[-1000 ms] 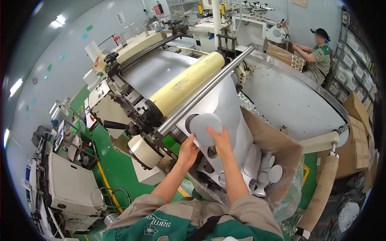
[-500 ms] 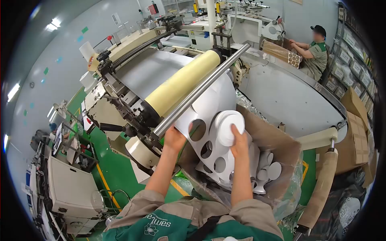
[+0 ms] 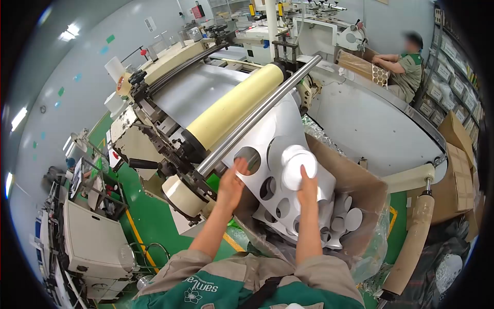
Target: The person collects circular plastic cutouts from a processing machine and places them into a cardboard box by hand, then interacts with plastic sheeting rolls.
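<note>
White round discs (image 3: pixel 299 169) are stacked loosely in my right hand (image 3: pixel 308 189), which pinches their lower edge with the thumb on top. Behind them a white sheet with punched round holes (image 3: pixel 267 154) hangs down from the steel roller (image 3: pixel 262 110). Near the sheet's left edge, beside a large hole, is my left hand (image 3: pixel 232 184), slightly blurred, its fingers apart and holding nothing. The sheet's lower part drops into a cardboard box (image 3: pixel 360 185), where more discs and punched scraps (image 3: pixel 353 219) lie.
A machine with a yellow roller (image 3: pixel 236 105) and a grey web (image 3: pixel 195 92) stands ahead. At the far right a person (image 3: pixel 409 69) sits by another box with a punched strip. A paper-wrapped roll (image 3: pixel 411 247) slants at the right; a white cabinet (image 3: pixel 95 234) stands left.
My left hand has come off the sheet's edge and risen slightly, its fingers loosened. My right hand, still with the discs, has shifted a little down and right.
</note>
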Tool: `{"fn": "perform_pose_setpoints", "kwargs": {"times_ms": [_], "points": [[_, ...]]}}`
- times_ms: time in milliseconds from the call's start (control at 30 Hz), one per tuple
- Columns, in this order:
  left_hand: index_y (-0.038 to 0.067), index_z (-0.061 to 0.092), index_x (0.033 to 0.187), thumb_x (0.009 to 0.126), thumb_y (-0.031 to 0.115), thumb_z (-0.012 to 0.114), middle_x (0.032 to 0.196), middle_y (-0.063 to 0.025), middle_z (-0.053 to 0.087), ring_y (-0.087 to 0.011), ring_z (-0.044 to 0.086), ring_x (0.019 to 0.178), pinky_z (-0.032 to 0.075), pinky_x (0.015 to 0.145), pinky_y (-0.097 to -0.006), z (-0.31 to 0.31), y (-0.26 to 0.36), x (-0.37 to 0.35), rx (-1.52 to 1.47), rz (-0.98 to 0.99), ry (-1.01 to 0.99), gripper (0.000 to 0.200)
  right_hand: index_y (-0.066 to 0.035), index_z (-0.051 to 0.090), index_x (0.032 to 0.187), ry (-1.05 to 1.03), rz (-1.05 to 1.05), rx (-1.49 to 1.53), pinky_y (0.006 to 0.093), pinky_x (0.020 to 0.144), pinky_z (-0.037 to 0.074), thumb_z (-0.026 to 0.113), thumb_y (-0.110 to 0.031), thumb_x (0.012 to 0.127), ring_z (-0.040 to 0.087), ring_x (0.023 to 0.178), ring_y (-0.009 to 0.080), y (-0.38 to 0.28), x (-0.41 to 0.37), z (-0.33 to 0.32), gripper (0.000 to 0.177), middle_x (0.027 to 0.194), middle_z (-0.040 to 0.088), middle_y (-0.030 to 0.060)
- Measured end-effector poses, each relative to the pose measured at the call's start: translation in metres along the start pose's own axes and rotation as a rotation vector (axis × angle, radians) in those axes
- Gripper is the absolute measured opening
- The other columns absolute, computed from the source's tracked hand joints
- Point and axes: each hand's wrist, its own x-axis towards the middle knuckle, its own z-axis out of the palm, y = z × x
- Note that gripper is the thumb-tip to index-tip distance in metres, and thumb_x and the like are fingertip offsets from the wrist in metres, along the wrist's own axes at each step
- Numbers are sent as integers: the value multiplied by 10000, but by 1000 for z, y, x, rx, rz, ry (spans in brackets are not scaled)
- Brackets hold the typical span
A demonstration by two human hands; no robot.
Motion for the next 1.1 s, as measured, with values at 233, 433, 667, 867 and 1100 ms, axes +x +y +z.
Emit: {"fn": "perform_pose_setpoints", "kwargs": {"times_ms": [233,433,667,867,1100], "points": [[72,398,1221,938,255,358,1216,-78,466,-258,444,1142,347,989,-415,-2,29,30,-321,31,-4,339,21,411,1214,-81,87,143,326,892,423,576,-95,821,509,1046,200,-41,-4,-6,441,1155,506,103],[79,418,1216,931,270,379,1220,-75,483,-216,457,1131,352,977,-398,6,15,23,-260,-59,-9,345,6,531,1090,-375,96,-85,305,820,449,633,-124,794,567,926,169,-25,-27,61,338,1022,588,74],[43,385,1231,928,279,390,1191,-68,490,-206,458,1118,358,954,-360,2,-29,-10,-101,-169,-1,384,34,543,1045,-468,31,-396,282,762,448,674,-179,759,557,845,142,2,-25,88,380,936,600,79],[51,409,1227,920,298,414,1202,-75,490,-197,477,1102,391,921,-366,0,-25,-12,34,-137,-23,394,33,536,1059,-177,64,-126,294,771,455,686,-160,751,569,863,153,13,-31,56,393,965,602,86],[-2,349,1249,925,280,399,1308,-133,378,-236,387,1197,351,978,-379,-9,-9,1,96,106,28,433,23,502,1111,94,-15,93,311,794,455,658,-121,761,553,935,198,-10,-17,-19,410,1019,575,107]]}}
